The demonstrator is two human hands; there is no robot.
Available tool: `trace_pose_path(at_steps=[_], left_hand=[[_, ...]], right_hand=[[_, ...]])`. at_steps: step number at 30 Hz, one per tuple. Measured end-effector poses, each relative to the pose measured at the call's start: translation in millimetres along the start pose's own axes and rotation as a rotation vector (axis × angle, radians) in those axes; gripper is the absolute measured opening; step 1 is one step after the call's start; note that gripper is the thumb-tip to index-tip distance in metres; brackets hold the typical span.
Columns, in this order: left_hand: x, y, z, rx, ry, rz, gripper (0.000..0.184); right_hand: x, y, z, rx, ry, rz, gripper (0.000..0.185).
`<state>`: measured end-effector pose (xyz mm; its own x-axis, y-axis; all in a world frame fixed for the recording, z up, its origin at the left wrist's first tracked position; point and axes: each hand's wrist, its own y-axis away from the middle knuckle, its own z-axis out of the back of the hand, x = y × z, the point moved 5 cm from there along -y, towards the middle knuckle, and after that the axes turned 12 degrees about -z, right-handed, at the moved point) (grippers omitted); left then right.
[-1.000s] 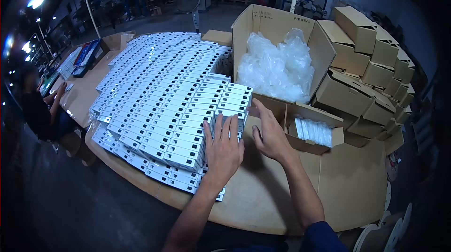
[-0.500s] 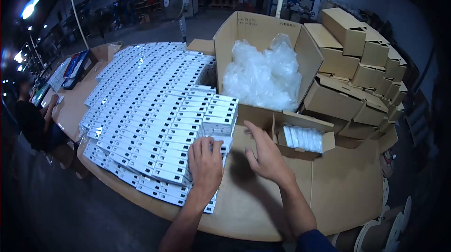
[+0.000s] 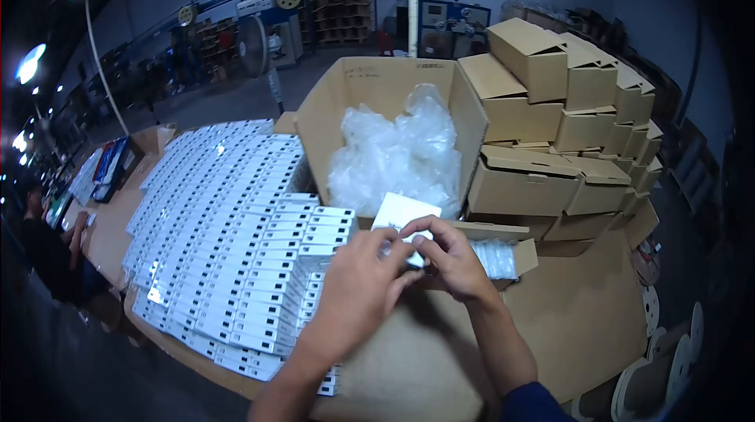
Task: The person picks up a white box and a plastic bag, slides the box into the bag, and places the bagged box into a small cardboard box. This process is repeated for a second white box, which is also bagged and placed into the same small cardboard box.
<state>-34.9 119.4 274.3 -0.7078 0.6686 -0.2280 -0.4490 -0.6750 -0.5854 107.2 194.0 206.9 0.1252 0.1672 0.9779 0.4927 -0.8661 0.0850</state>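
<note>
A flat white box (image 3: 403, 211) is held up in front of the open carton, tilted, with its broad face showing. My left hand (image 3: 363, 280) is closed at its near left edge, fingers bent. The fingers of my right hand (image 3: 452, 258) pinch the near right edge, close to the left fingertips. My fingers hide part of the box's near side. Left of my hands, similar white boxes (image 3: 228, 241) with small black squares on their ends stand packed in long stacked rows.
A large carton (image 3: 318, 135) holds crumpled clear plastic bags (image 3: 393, 151). Behind my right hand, a small carton (image 3: 525, 258) contains plastic-wrapped packs (image 3: 497, 258). Brown cartons (image 3: 527, 178) are piled at right. Spools (image 3: 668, 367) stand below the table's right edge. A person (image 3: 59, 241) sits at far left.
Both hands have come together and now hold a white box above the table; before, the left was at the stack and the right was open in the air. The camera view has shifted.
</note>
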Motion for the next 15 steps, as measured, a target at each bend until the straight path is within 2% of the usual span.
trace_pose_path(at_steps=[1,2,3,5,6,8,9,12,15], left_hand=[[13,-15,9,0.026,0.049,-0.021,0.035],[30,-34,14,-0.086,0.058,-0.049,0.030],[51,-54,14,-0.136,0.051,-0.049,0.027],[99,-94,0,-0.194,-0.016,-0.083,0.020],[123,-111,-14,-0.103,-0.021,-0.090,0.025],[136,-142,-35,0.000,-0.079,-0.197,0.032],[139,-152,-49,0.055,-0.104,-0.253,0.036],[141,-178,-95,0.044,-0.313,-0.575,0.037],[130,-195,-119,0.083,-0.348,-0.662,0.040]], right_hand=[[2,-10,11,-0.025,0.128,0.086,0.018],[8,-16,15,-0.056,0.087,0.089,0.016],[22,-19,24,-0.161,0.317,0.104,0.016],[63,-21,31,-0.369,0.743,0.347,0.019],[82,-24,33,-0.442,0.937,0.598,0.026],[116,-37,37,-0.527,0.953,0.741,0.026],[134,-47,40,-0.492,0.918,0.718,0.026],[172,-74,57,-0.485,0.945,0.656,0.032],[196,-89,61,-0.490,0.998,0.636,0.037]])
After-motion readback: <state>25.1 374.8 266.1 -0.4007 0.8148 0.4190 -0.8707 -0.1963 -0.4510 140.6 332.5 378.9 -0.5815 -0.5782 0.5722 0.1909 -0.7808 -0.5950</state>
